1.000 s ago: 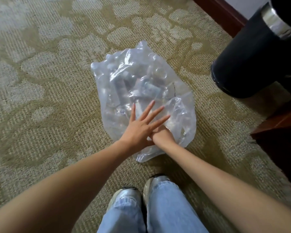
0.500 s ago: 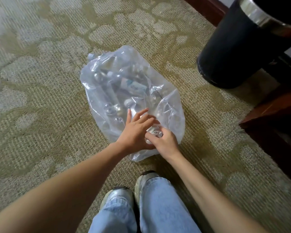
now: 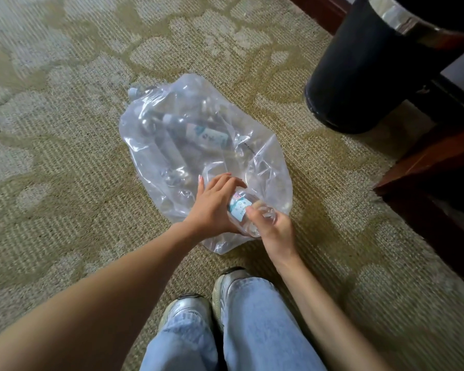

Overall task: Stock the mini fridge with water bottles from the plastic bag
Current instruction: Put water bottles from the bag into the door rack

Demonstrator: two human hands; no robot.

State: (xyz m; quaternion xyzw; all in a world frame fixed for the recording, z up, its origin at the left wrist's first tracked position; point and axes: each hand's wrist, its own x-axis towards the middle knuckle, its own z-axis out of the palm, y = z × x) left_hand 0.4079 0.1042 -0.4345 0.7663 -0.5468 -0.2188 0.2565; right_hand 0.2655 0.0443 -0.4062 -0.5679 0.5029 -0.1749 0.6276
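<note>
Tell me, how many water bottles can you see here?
3 for certain: the held bottle in the right hand at the plastic bag's mouth, a labelled bottle lying mid-bag, and a corner bottle with its cap at the bag's far-left corner. More may hide inside.

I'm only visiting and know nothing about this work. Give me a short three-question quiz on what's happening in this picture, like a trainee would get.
1. True or false: the right hand grips a water bottle.
2. The plastic bag lies on: A) a carpet; B) a table; C) a shelf.
3. Fill in: the bin standing to the right of the bag is ____ in colour.
Key: 1 true; 2 A; 3 black.
</note>
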